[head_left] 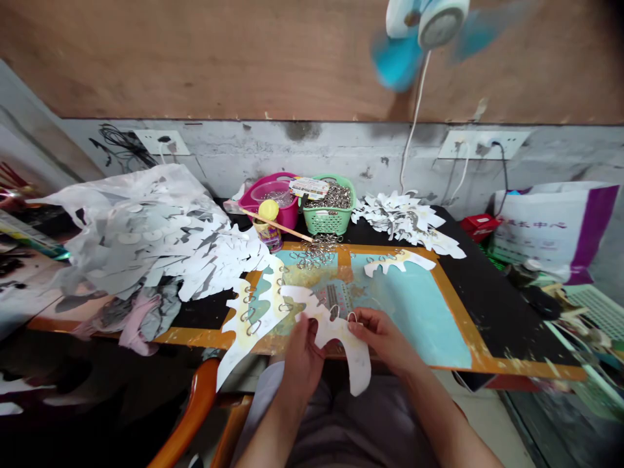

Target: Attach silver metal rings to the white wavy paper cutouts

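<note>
My left hand (305,351) grips a curved white cutout (359,367) with a toothed edge, its fingers closed on the piece near the middle. My right hand (383,335) pinches the same cutout's edge by a small metal ring (353,317). Another metal ring (334,312) stands on the edge between the hands. To the left, a similar cutout (238,344) with several rings along its teeth hangs over the table edge, beside a second ringed cutout (275,299). Loose metal rings (322,250) lie heaped beyond my hands. A further cutout (402,259) lies at the right.
A heap of white cutouts (195,244) fills the left, spilling from a plastic bag. Behind stand a pink basket (248,200), a green basket (326,224) of metal pieces, and a tub (270,237) with a wooden stick (287,230). More cutouts (394,218) pile back right. A fan (441,23) spins above.
</note>
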`<state>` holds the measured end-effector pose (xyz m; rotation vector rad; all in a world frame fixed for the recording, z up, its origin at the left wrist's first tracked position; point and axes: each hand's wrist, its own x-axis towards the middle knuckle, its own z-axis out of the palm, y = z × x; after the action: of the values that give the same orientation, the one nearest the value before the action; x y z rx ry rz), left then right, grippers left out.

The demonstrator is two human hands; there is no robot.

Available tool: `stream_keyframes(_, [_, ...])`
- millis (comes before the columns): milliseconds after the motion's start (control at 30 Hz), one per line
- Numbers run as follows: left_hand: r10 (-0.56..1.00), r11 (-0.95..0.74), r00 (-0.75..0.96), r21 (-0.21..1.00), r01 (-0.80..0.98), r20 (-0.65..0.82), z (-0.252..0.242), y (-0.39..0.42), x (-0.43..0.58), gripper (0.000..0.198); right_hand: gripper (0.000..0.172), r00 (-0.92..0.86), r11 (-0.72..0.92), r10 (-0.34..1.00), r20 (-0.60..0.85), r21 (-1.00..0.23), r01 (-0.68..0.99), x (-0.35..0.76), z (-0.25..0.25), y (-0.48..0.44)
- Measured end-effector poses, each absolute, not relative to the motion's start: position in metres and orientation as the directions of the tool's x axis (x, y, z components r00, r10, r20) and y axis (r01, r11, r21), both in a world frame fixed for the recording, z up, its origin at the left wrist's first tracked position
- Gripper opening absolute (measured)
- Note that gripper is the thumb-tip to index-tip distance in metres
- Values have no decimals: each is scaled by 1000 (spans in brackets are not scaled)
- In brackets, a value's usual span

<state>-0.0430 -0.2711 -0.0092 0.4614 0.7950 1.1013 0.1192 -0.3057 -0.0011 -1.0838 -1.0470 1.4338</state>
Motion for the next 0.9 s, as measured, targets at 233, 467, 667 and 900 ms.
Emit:
stream_keyframes(233, [893,444,337,706,-552,-298,-15,-280,-36,42,31,-68,-23,998,-13,-988,-152,106,6,-309])
stream_keyframes(467, [935,345,245,816,-464,-256,-8,-276,-31,41,38,-2,-64,998,-65,-978,-200,102,2,-309])
stream_keyframes(667, [891,419,368,794,-440,-266,-7,-276,-37,36,43,-18,-47,999,-44,-959,-278,99,-4,-314])
stream_keyframes(900, [883,464,387,631,-622,-266,-2,-284,-36,34,35,-117,-143,989,-89,-758,-637,83,-13,-319])
